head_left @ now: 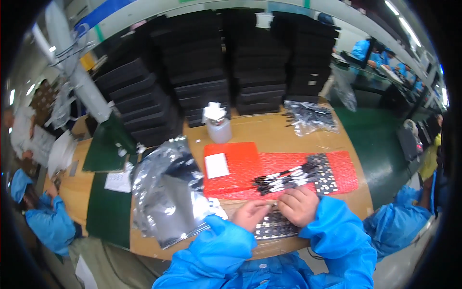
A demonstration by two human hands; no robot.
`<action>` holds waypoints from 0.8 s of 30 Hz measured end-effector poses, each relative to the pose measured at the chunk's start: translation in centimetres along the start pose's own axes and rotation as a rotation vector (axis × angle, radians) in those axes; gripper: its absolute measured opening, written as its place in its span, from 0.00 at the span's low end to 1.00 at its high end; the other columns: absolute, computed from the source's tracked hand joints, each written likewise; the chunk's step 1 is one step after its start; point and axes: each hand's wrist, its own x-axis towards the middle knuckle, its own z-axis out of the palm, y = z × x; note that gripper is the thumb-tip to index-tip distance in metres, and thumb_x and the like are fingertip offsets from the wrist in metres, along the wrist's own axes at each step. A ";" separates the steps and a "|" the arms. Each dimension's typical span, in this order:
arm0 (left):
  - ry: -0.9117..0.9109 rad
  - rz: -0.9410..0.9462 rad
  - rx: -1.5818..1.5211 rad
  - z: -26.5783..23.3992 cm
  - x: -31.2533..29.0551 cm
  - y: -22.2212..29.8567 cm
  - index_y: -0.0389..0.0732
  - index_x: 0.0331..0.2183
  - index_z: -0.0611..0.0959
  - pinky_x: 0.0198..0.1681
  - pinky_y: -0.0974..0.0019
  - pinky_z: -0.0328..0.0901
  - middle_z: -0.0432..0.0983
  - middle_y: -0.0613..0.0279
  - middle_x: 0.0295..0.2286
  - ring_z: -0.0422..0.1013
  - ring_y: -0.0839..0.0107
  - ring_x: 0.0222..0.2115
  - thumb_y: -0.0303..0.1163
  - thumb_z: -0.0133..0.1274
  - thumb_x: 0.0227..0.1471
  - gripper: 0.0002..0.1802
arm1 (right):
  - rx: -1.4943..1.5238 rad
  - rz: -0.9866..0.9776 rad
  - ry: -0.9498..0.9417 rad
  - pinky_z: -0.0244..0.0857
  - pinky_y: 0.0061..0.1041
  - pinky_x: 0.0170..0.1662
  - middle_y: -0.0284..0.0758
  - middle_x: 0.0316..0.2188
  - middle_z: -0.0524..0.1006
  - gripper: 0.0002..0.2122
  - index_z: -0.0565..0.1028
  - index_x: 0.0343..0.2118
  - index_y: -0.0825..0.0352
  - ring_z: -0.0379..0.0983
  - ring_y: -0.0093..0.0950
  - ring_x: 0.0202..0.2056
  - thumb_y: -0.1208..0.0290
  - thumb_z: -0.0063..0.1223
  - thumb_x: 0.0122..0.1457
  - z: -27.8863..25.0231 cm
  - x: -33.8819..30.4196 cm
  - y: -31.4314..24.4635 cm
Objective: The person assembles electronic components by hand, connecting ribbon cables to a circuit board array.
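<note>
My left hand (251, 215) and my right hand (299, 206) are close together at the near edge of the table. The fingers of both are pinched, and whatever sits between them is too small or hidden to name. Under and between them lies a dark panel with rows of small pale pieces (276, 230), partly covered by my hands. Just beyond my right hand, a bunch of short black-and-white cables (284, 180) rests on a red bubble-wrap sheet (346, 169). A similar panel of small pieces (327, 179) lies at the cables' right end.
Left of the bubble wrap are a red pouch (240, 156) with a white label and a large silver bag (166, 192). Behind them stand a whitish canister (220, 131) topped with tissue, a clear bag of dark parts (310, 118) and tall black tray stacks (192, 62). Co-workers sit either side.
</note>
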 end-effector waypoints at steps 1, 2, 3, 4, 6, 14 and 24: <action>-0.009 -0.063 0.110 0.0 0.0 -0.3 0.34 0.35 0.74 0.33 0.76 0.65 0.74 0.58 0.28 0.70 0.76 0.30 0.28 0.49 0.48 0.11 | 0.008 0.009 -0.027 0.63 0.26 0.30 0.35 0.26 0.73 0.09 0.72 0.23 0.67 0.70 0.30 0.30 0.72 0.48 0.35 -0.2 -0.2 -0.5; -0.020 -0.004 0.151 0.3 0.0 -0.7 0.34 0.33 0.76 0.33 0.76 0.65 0.75 0.59 0.27 0.70 0.77 0.29 0.28 0.51 0.47 0.09 | 0.012 0.018 -0.054 0.63 0.26 0.30 0.35 0.26 0.73 0.09 0.72 0.23 0.66 0.70 0.30 0.29 0.72 0.48 0.35 -0.6 -0.4 -0.7; -0.017 0.075 0.316 0.4 -0.2 -1.0 0.34 0.32 0.76 0.32 0.77 0.65 0.75 0.61 0.27 0.69 0.79 0.29 0.28 0.52 0.47 0.09 | 0.048 0.076 -0.043 0.63 0.27 0.30 0.35 0.25 0.73 0.09 0.72 0.23 0.66 0.70 0.30 0.30 0.72 0.49 0.34 -0.9 -0.5 -1.0; -0.007 0.135 0.407 0.6 -0.2 -1.5 0.34 0.30 0.77 0.31 0.75 0.65 0.75 0.60 0.26 0.71 0.75 0.28 0.28 0.54 0.44 0.09 | 0.085 0.138 -0.039 0.63 0.28 0.30 0.35 0.25 0.73 0.09 0.72 0.23 0.65 0.69 0.31 0.30 0.72 0.50 0.34 -1.0 -0.7 -1.2; -0.031 0.355 0.673 1.4 -0.7 0.5 0.35 0.28 0.77 0.32 0.70 0.66 0.74 0.56 0.26 0.72 0.66 0.27 0.26 0.55 0.41 0.08 | 0.065 0.226 -0.026 0.62 0.30 0.33 0.34 0.25 0.72 0.11 0.72 0.24 0.65 0.69 0.32 0.31 0.71 0.55 0.32 -1.0 -0.7 -1.7; -0.123 0.851 0.729 0.1 -0.8 0.9 0.37 0.25 0.77 0.33 0.63 0.65 0.73 0.57 0.26 0.70 0.61 0.30 0.24 0.56 0.35 0.08 | 0.300 0.258 -0.096 0.61 0.29 0.35 0.32 0.22 0.70 0.07 0.72 0.22 0.64 0.68 0.30 0.31 0.71 0.54 0.37 -2.7 0.2 -1.4; -0.181 0.815 1.217 0.4 -0.2 0.4 0.42 0.28 0.77 0.43 0.62 0.59 0.71 0.63 0.32 0.65 0.63 0.40 0.34 0.55 0.37 0.11 | 0.452 0.853 -0.553 0.65 0.29 0.33 0.41 0.25 0.75 0.10 0.75 0.29 0.69 0.72 0.37 0.29 0.68 0.54 0.46 -1.4 -4.0 -0.4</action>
